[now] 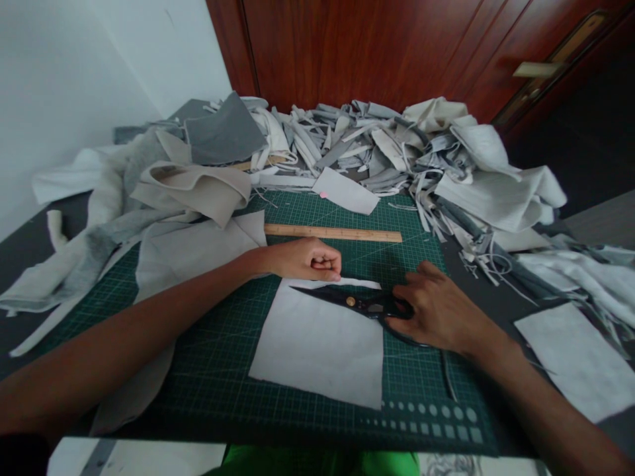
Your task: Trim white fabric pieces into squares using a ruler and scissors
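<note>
A white fabric piece [320,347] lies flat on the green cutting mat [218,370]. My right hand [434,307] grips the handles of black scissors [364,305], whose blades point left along the far edge of the piece. A narrow white strip [360,283] runs just beyond the blades, partly separated from the piece. My left hand [310,259] is closed, thumb against curled fingers, at the strip's far side. It appears to pinch the strip, though the fingers hide the contact.
Behind the hands lies a wooden ruler [332,233], with a white rectangular piece [347,190] beyond it. Heaped grey and white scraps [342,139] line the back. Beige fabric [193,188] is piled left; another white piece [578,354] lies right. A wooden door [372,53] stands behind.
</note>
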A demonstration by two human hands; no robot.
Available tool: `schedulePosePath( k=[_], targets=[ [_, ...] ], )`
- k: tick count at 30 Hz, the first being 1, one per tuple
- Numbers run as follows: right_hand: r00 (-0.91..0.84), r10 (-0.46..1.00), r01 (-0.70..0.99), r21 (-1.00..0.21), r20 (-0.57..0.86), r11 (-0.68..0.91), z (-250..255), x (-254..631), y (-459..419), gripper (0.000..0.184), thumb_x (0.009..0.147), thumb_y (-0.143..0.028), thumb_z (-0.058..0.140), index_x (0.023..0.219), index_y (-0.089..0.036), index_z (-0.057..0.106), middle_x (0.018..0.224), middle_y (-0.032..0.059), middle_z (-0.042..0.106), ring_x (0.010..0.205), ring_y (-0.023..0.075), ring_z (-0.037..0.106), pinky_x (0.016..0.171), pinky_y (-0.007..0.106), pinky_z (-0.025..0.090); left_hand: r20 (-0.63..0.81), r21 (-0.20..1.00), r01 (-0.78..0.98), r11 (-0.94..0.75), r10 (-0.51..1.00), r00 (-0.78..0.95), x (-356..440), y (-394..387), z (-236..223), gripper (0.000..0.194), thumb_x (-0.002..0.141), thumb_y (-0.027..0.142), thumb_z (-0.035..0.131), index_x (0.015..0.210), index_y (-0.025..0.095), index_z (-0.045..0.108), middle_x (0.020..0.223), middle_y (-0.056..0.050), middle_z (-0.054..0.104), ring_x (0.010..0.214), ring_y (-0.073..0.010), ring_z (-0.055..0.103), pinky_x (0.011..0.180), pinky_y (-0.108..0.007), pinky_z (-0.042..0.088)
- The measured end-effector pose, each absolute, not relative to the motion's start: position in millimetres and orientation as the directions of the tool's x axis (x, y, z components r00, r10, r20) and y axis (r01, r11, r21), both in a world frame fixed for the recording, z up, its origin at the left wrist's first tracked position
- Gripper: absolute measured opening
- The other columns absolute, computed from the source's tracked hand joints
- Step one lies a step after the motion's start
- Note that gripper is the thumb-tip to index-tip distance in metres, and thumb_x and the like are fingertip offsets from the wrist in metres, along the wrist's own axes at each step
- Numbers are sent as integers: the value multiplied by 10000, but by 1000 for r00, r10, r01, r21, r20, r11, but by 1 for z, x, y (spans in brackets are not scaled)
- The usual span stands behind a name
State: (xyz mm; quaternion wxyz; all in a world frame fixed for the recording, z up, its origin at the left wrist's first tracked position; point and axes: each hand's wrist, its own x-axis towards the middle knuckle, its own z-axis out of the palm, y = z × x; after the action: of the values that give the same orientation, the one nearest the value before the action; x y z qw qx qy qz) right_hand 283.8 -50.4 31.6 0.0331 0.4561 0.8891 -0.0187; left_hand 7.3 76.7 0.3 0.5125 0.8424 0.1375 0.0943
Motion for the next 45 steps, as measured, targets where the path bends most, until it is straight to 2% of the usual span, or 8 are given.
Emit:
schedulePosePath(
  k=[9,20,27,45],
  targets=[
    [-574,812,818,-29,-107,574,31,285,-49,326,903,-422,602,662,-203,601,636,41,612,646,193,518,794,387,300,-1,890,157,-427,344,939,9,75,3,193,935,311,664,823,156,643,615,60,449,531,-91,389,506,-230,276],
    [-595,798,804,-83,-99,589,33,290,-49,318,891,-427,612,658,-211,604,638,37,606,653,201,502,764,371,303,17,871,137,-471,308,951,8,75,6,214,979,323,603,843,159,622,662,28,558,546,-88,478,512,-210,328],
    [-572,814,821,-74,-106,567,33,288,-50,302,878,-415,631,654,-217,591,637,37,623,660,206,516,768,372,303,27,840,176,-514,363,931,7,70,7,188,973,311,600,851,168,606,506,64,526,446,-81,441,463,-201,300],
    [-600,796,800,-73,-87,595,29,292,-51,341,923,-448,596,669,-220,600,615,33,634,632,203,508,760,376,287,59,846,178,-503,420,906,6,68,4,163,945,279,630,825,170,618,496,68,514,444,-78,407,459,-207,282]
  ],
)
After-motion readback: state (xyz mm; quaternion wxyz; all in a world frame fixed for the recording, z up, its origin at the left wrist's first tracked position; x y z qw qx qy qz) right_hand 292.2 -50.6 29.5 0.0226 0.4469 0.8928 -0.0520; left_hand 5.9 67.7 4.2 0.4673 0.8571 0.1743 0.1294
